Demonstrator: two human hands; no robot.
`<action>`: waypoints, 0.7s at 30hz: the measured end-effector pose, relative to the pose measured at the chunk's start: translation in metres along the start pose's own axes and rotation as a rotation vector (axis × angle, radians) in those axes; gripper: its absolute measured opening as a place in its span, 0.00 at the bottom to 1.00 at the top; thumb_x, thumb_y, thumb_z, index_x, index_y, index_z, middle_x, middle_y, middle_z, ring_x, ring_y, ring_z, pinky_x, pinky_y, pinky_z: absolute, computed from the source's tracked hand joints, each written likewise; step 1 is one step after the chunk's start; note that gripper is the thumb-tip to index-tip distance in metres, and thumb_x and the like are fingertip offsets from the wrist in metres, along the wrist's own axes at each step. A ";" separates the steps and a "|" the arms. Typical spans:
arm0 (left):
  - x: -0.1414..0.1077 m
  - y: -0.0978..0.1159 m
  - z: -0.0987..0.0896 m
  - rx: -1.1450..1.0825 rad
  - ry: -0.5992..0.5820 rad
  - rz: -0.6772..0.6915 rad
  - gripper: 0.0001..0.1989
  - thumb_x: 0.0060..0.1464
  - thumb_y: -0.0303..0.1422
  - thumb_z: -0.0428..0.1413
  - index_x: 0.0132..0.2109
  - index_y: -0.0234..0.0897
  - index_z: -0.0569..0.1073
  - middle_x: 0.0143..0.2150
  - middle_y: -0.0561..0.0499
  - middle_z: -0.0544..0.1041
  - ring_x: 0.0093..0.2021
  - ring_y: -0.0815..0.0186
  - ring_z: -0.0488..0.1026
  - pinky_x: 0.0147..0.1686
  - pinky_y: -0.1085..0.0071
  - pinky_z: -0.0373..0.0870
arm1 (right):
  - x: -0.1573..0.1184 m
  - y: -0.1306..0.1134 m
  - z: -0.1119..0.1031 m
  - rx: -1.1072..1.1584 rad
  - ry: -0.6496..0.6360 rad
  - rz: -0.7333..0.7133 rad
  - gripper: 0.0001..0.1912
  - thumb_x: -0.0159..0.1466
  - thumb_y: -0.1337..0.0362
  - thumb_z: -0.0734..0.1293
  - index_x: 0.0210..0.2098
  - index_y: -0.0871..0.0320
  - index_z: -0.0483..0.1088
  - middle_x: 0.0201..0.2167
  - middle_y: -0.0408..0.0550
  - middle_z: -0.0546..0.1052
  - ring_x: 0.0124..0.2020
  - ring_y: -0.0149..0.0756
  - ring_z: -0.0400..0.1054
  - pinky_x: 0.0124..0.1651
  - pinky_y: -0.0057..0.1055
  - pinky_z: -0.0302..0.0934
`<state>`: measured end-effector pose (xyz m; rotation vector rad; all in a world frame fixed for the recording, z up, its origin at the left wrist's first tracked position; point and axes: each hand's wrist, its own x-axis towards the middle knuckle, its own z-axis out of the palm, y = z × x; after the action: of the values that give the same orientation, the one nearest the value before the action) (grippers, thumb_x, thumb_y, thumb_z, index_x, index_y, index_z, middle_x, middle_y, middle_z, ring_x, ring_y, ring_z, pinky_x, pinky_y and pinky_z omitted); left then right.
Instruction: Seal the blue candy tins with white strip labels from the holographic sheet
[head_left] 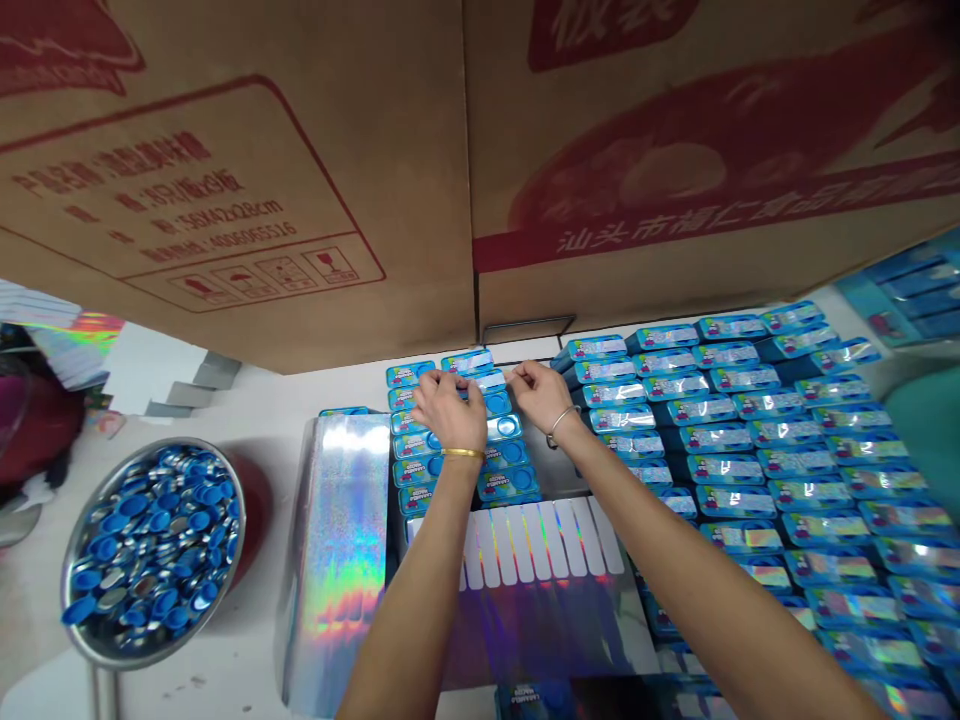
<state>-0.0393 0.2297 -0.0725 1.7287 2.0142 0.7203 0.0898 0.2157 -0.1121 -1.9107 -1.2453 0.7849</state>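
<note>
Near the middle of the table, two columns of blue tins (508,482) with printed lids stand close together. My left hand (452,410), wearing a gold bangle, bends over them with its thumb and fingers closed at the left end of a pale shiny label (491,382). My right hand (541,396), with a silver bracelet, pinches at the label's right end, its fingertips small and partly hidden. Below both wrists lies a holographic label sheet (555,625) with a row of white strips along its upper edge.
At the left, a metal bowl (238,520) holds many small blue and silver caps. Beside it lies a shiny silver sheet stack (345,520). Several rows of labelled blue tins (724,467) fill the right side. Large cardboard boxes (405,240) wall off the back.
</note>
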 end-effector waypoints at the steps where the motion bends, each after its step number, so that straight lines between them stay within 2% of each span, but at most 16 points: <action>1: 0.001 0.000 0.000 0.012 0.014 -0.011 0.09 0.48 0.33 0.58 0.38 0.39 0.67 0.47 0.43 0.67 0.51 0.46 0.63 0.47 0.46 0.58 | 0.000 0.003 0.002 0.047 0.009 0.025 0.11 0.59 0.55 0.62 0.25 0.55 0.66 0.22 0.44 0.70 0.25 0.34 0.63 0.31 0.31 0.56; 4: 0.004 0.000 -0.003 0.034 0.048 -0.064 0.24 0.43 0.33 0.61 0.48 0.39 0.63 0.50 0.40 0.65 0.54 0.43 0.62 0.49 0.44 0.59 | -0.002 0.014 0.009 0.205 0.036 0.084 0.15 0.56 0.54 0.64 0.36 0.57 0.69 0.20 0.40 0.68 0.23 0.33 0.62 0.28 0.29 0.56; 6: 0.005 0.000 -0.004 0.043 0.031 -0.081 0.27 0.42 0.33 0.62 0.50 0.39 0.61 0.51 0.39 0.64 0.55 0.42 0.61 0.49 0.43 0.58 | -0.003 0.020 0.013 0.291 -0.003 0.079 0.18 0.56 0.53 0.64 0.40 0.58 0.70 0.20 0.40 0.69 0.24 0.33 0.64 0.28 0.29 0.58; 8: 0.006 0.000 -0.004 0.041 0.010 -0.079 0.28 0.43 0.33 0.62 0.51 0.40 0.61 0.52 0.39 0.64 0.55 0.41 0.61 0.50 0.41 0.57 | -0.002 0.025 0.017 0.327 -0.058 0.035 0.17 0.59 0.53 0.62 0.39 0.58 0.73 0.26 0.44 0.74 0.29 0.36 0.68 0.33 0.31 0.63; 11: 0.008 0.004 -0.002 0.046 -0.017 -0.101 0.29 0.43 0.33 0.62 0.52 0.40 0.60 0.53 0.38 0.64 0.56 0.41 0.60 0.51 0.41 0.56 | 0.003 0.027 0.017 0.164 -0.119 -0.043 0.13 0.61 0.59 0.60 0.37 0.55 0.76 0.36 0.48 0.78 0.41 0.40 0.71 0.43 0.35 0.64; 14: 0.009 0.003 -0.009 0.053 -0.043 -0.105 0.31 0.44 0.34 0.63 0.54 0.38 0.61 0.55 0.37 0.62 0.58 0.42 0.59 0.53 0.43 0.56 | 0.000 0.020 0.005 -0.162 -0.182 -0.058 0.13 0.61 0.66 0.60 0.37 0.56 0.77 0.34 0.52 0.78 0.40 0.42 0.71 0.44 0.36 0.63; 16: 0.004 -0.006 -0.026 -0.024 -0.050 -0.010 0.27 0.47 0.36 0.61 0.53 0.38 0.63 0.54 0.38 0.64 0.56 0.47 0.62 0.53 0.48 0.59 | -0.017 0.011 -0.012 -0.269 -0.147 -0.103 0.15 0.62 0.65 0.60 0.42 0.60 0.76 0.36 0.55 0.77 0.40 0.43 0.70 0.44 0.36 0.62; 18: -0.011 -0.025 -0.053 -0.166 -0.084 0.118 0.20 0.53 0.38 0.57 0.51 0.38 0.65 0.50 0.43 0.68 0.50 0.57 0.68 0.52 0.57 0.63 | -0.046 0.001 -0.033 -0.301 -0.102 -0.219 0.18 0.65 0.60 0.59 0.47 0.61 0.73 0.39 0.56 0.76 0.42 0.43 0.68 0.46 0.37 0.60; 20: -0.039 -0.050 -0.086 -0.265 -0.145 0.170 0.14 0.57 0.39 0.53 0.48 0.38 0.67 0.42 0.48 0.72 0.43 0.64 0.70 0.47 0.64 0.66 | -0.083 -0.005 -0.052 -0.378 -0.129 -0.348 0.20 0.65 0.52 0.61 0.47 0.59 0.73 0.40 0.55 0.74 0.45 0.46 0.66 0.49 0.41 0.57; 21: -0.057 -0.065 -0.103 -0.265 -0.164 0.146 0.12 0.58 0.39 0.52 0.46 0.38 0.68 0.39 0.49 0.72 0.40 0.65 0.70 0.45 0.66 0.67 | -0.102 -0.007 -0.059 -0.428 -0.154 -0.391 0.21 0.64 0.50 0.62 0.45 0.58 0.73 0.39 0.54 0.74 0.45 0.47 0.65 0.50 0.43 0.55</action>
<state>-0.1419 0.1533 -0.0325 1.7274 1.6174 0.8224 0.0981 0.1085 -0.0626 -1.8555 -1.9339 0.4907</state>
